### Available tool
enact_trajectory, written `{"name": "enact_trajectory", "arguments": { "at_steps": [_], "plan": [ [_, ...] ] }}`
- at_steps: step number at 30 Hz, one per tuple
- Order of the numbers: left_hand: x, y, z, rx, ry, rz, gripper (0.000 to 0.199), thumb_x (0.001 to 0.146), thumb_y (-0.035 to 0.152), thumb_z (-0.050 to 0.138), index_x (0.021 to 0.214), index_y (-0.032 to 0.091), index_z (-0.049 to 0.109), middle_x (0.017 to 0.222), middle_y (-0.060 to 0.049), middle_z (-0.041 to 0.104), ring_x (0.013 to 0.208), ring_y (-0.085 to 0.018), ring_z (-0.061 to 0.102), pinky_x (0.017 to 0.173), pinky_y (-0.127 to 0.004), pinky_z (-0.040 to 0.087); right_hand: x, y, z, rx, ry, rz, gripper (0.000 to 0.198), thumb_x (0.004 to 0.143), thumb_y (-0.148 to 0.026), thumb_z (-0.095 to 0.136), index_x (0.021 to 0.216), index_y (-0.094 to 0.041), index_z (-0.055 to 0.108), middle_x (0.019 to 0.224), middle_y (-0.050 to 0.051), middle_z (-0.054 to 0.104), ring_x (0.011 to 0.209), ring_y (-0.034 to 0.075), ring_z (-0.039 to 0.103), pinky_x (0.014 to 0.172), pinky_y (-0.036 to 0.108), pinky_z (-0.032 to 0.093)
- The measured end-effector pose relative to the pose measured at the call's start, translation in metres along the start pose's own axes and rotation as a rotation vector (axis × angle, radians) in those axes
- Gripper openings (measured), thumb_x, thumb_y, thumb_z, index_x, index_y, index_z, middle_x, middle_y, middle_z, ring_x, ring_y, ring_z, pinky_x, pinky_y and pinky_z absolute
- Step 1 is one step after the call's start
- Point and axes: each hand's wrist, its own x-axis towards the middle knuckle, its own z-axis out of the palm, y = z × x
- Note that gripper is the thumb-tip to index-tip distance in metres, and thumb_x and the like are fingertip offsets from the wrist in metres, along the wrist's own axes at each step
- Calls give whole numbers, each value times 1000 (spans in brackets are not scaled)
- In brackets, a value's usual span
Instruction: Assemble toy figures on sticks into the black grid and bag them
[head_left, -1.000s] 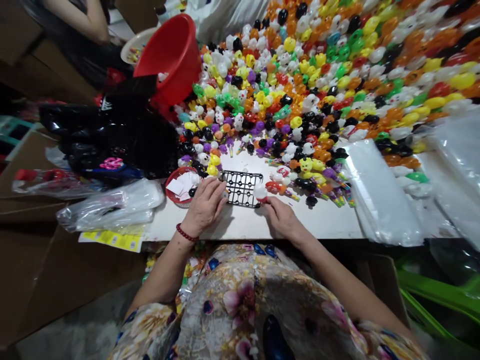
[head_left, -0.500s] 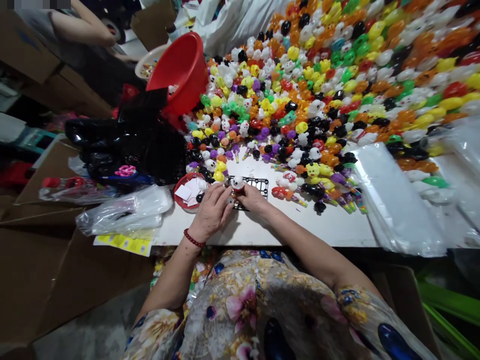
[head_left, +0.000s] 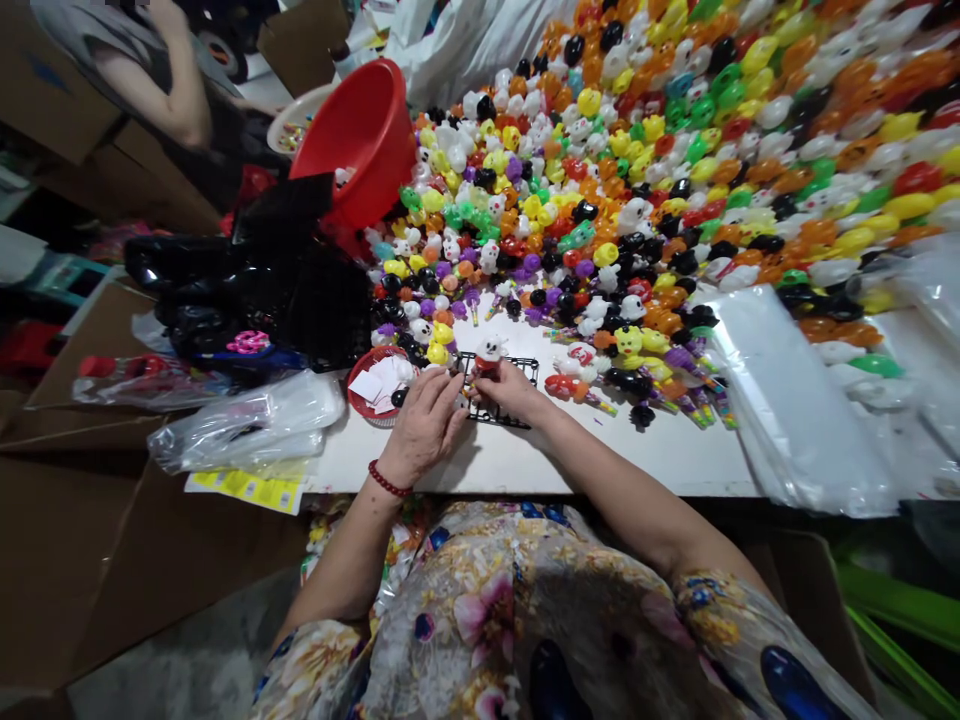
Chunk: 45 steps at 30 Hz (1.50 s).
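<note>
My right hand (head_left: 514,392) pinches a small toy figure with a white head (head_left: 491,350) and a red lower part, held upright over a black plastic grid (head_left: 527,372). My left hand (head_left: 426,422), with a dark red bead bracelet (head_left: 388,478) at the wrist, is curled at the grid's left end, its fingertips close to the toy's base. What lies under its fingers is hidden. Beside it stands a red basket (head_left: 360,404) with white paper slips (head_left: 379,382) inside. A yellow toy (head_left: 439,350) lies just beyond my left fingers.
A big heap of colourful plastic toys (head_left: 600,200) covers the back and right. Clear plastic bags (head_left: 795,400) lie at right, more bags (head_left: 255,420) at left. A red tub (head_left: 360,130) tilts behind black bags (head_left: 247,270). Another person's arm (head_left: 176,90) shows far left.
My right hand has moved slightly right and away from my left hand, taking the white-headed toy with it. My left hand stays put. The other person's arm has shifted.
</note>
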Motion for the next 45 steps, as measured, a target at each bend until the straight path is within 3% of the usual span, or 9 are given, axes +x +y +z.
{"name": "enact_trajectory", "arguments": {
  "at_steps": [3, 8, 14, 26, 31, 34, 37, 41, 45],
  "plan": [
    [0, -1, 1, -8, 3, 2, 55, 97, 24, 47, 150, 20, 32, 122, -15, 57, 125, -30, 50, 105, -54, 47, -1, -6, -5, 71, 7, 27, 23, 75, -39, 68, 79, -18, 62, 70, -1, 63, 65, 15, 59, 67, 30, 51],
    [0, -1, 1, -10, 21, 4, 55, 97, 24, 48, 149, 20, 32, 121, -15, 57, 123, -30, 50, 104, -53, 47, -2, -9, -10, -202, 25, -29, 8, 70, -23, 68, 76, -19, 64, 75, 0, 67, 74, 17, 62, 74, 30, 49],
    [-1, -2, 2, -27, 9, -15, 55, 97, 25, 47, 150, 22, 32, 123, -15, 56, 125, -30, 51, 106, -55, 45, -1, -10, -2, -402, 11, -86, 17, 73, -18, 65, 90, -20, 65, 85, 2, 71, 80, 20, 63, 74, 32, 49],
    [0, -1, 0, -31, 17, -15, 58, 98, 28, 47, 152, 21, 27, 125, -16, 54, 125, -29, 51, 105, -53, 46, -4, -19, -1, -601, -145, -175, 17, 69, -14, 66, 85, -20, 65, 82, 3, 71, 76, 22, 63, 68, 29, 45],
    [8, 1, 0, -2, -4, 30, 50, 97, 31, 51, 145, 24, 42, 137, -15, 55, 128, -30, 49, 107, -52, 44, -5, -24, 2, -610, -160, -175, 28, 69, -10, 66, 95, -21, 67, 91, 5, 73, 83, 24, 66, 71, 30, 46],
    [13, 3, 2, 34, -22, 45, 42, 97, 31, 50, 138, 22, 50, 131, -14, 61, 124, -30, 53, 104, -51, 45, -7, -24, 2, -606, -171, -200, 24, 72, -11, 67, 94, -20, 68, 92, 5, 74, 85, 24, 66, 75, 30, 47],
    [16, 5, 3, 83, 2, 53, 42, 97, 33, 50, 137, 18, 51, 125, -15, 65, 119, -29, 57, 101, -49, 47, -10, -21, 2, -578, -145, -214, 18, 75, -12, 65, 92, -18, 68, 91, 6, 73, 85, 23, 65, 76, 31, 48],
    [17, 6, 1, 113, -20, 38, 46, 98, 35, 48, 141, 20, 47, 137, -15, 58, 124, -29, 53, 104, -49, 45, -15, -14, 4, -556, -118, -241, 23, 76, -14, 65, 99, -17, 65, 99, 6, 70, 89, 22, 64, 79, 30, 49],
    [17, 2, 1, 80, -52, 41, 36, 99, 32, 47, 132, 22, 56, 133, -12, 63, 125, -28, 52, 105, -49, 45, -15, -11, 8, -639, -142, -193, 20, 82, -16, 61, 102, -17, 63, 98, 7, 69, 90, 23, 63, 79, 31, 49]
  ]
}}
